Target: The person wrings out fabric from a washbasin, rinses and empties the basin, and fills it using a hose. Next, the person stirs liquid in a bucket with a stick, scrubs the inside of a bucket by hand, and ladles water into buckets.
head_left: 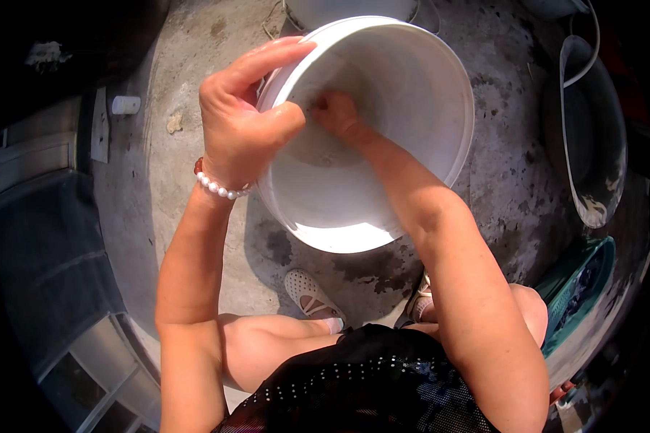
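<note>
A large white bucket (pixel 419 144) is tilted so that its mouth opens towards me. My left hand (pixel 249 115), with a white bead bracelet (pixel 220 189) at the wrist, grips the bucket's left rim between thumb and fingers. Deep inside, my right hand (pixel 337 114) is at the bottom on the left, its fingers curled closed. Whatever those fingers hold, if anything, is hidden. Around that hand the bottom looks greyish and shaded.
Stained concrete (pixel 188 65) surrounds the bucket. A dark oval tub (pixel 592 137) and a green basket (pixel 574 289) with dark contents stand on the right. Behind the bucket is another pale container (pixel 350 9). A small white cylinder (pixel 126 105) lies at left.
</note>
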Demonstrator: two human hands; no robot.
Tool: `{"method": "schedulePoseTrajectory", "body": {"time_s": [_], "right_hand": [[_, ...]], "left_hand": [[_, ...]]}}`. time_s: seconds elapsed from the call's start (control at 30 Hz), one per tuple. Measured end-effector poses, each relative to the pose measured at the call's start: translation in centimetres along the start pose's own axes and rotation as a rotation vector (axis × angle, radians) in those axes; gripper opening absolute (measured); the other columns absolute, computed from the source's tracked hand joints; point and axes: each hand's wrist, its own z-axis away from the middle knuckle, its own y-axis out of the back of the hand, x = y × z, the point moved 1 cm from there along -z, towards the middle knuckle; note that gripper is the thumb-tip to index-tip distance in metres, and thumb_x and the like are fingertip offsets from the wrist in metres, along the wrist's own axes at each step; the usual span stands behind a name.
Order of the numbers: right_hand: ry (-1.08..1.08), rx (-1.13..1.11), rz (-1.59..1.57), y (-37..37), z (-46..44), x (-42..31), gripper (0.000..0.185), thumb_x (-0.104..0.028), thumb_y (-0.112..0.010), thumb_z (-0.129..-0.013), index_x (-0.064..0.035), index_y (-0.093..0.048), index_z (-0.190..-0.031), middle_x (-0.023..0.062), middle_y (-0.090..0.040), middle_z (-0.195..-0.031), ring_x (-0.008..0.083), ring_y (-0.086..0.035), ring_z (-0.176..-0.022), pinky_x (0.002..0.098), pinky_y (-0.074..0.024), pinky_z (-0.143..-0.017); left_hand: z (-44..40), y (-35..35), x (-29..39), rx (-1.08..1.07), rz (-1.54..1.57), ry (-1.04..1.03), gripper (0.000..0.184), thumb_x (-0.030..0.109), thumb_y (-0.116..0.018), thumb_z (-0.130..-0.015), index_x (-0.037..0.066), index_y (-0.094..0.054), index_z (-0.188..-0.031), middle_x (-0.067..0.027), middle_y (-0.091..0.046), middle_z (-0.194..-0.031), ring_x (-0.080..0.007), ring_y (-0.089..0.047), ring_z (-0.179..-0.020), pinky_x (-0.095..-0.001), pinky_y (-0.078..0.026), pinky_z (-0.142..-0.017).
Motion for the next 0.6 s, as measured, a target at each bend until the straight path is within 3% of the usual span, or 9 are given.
{"method": "schedulePoseTrajectory", "body": {"time_s": [0.17, 0.23, 0.27, 0.33, 0.47, 0.53, 0.6], "right_hand": [[0.061, -0.025, 0.162, -1.3, -0.1, -0.8, 0.028, -0.025, -0.055, -0.075, -0.0034, -0.065, -0.09, 0.0199, -0.063, -0.093, 0.0337, -0.06, -0.088, 0.0403, -0.0465, -0.082], [0.087, 0.223, 0.252, -0.7, 0.3, -3.2, 0.032, -0.02, -0.053, -0.078, -0.0061, -0.059, -0.105, 0.0164, -0.056, -0.113, 0.0295, -0.055, -0.103, 0.0397, -0.0428, -0.089], [0.083, 0.228, 0.25, 0.0, 1.1, -4.4, 0.032, -0.02, -0.053, -0.078, -0.0061, -0.059, -0.105, 0.0164, -0.056, -0.113, 0.0295, -0.055, -0.103, 0.0397, -0.0428, -0.089], [0.392, 0.051, 0.301, 0.7, 3.0, -6.7, 0.043, -0.018, -0.052, -0.077, -0.0063, -0.05, -0.119, 0.0137, -0.043, -0.129, 0.0282, -0.043, -0.117, 0.0436, -0.0369, -0.093], [0.53, -0.061, 0.433, 0.5, 2.2, -6.2, 0.051, -0.017, -0.05, -0.077, -0.0062, -0.043, -0.126, 0.0124, -0.035, -0.135, 0.0274, -0.035, -0.123, 0.047, -0.0332, -0.093], [0.527, 0.116, 0.554, 0.5, 2.6, -5.9, 0.056, -0.016, -0.049, -0.078, -0.0052, -0.037, -0.131, 0.0129, -0.036, -0.134, 0.0278, -0.035, -0.123, 0.0467, -0.0316, -0.092], [0.468, 0.157, 0.52, -0.2, 2.4, -5.8, 0.054, -0.014, -0.048, -0.078, -0.0045, -0.038, -0.13, 0.0134, -0.037, -0.134, 0.0289, -0.037, -0.121, 0.0474, -0.0313, -0.093]], "left_hand": [[0.2, -0.1, 0.2, -0.027, -0.015, 0.002, 0.047, -0.002, -0.049, -0.055, 0.002, -0.067, -0.099, -0.0147, -0.062, -0.105, -0.0196, -0.059, -0.097, -0.0276, -0.043, -0.089], [0.1, -0.4, 0.3, -0.034, -0.004, -0.029, 0.048, -0.003, -0.048, -0.055, 0.0, -0.066, -0.1, -0.0155, -0.061, -0.107, -0.0198, -0.058, -0.099, -0.0277, -0.042, -0.091], [0.1, -0.4, 0.3, -0.04, -0.004, -0.03, 0.048, -0.003, -0.048, -0.055, 0.0, -0.066, -0.1, -0.0155, -0.061, -0.107, -0.0198, -0.058, -0.099, -0.0277, -0.042, -0.091], [0.4, 0.1, 0.1, -0.015, 0.071, 0.042, 0.049, -0.004, -0.047, -0.056, -0.003, -0.064, -0.101, -0.0161, -0.06, -0.108, -0.0201, -0.057, -0.1, -0.0281, -0.042, -0.092], [0.3, 0.6, 0.2, -0.016, 0.119, 0.105, 0.049, -0.005, -0.047, -0.056, -0.004, -0.063, -0.102, -0.0161, -0.06, -0.109, -0.0198, -0.057, -0.101, -0.0282, -0.041, -0.092], [0.3, 0.2, 0.3, -0.033, 0.099, 0.076, 0.05, -0.005, -0.047, -0.056, -0.004, -0.063, -0.103, -0.016, -0.06, -0.11, -0.0196, -0.057, -0.101, -0.0282, -0.042, -0.091], [0.2, 0.0, 0.4, -0.039, 0.075, 0.044, 0.05, -0.005, -0.047, -0.055, -0.004, -0.063, -0.103, -0.016, -0.06, -0.11, -0.0194, -0.057, -0.101, -0.0282, -0.042, -0.091]]}}
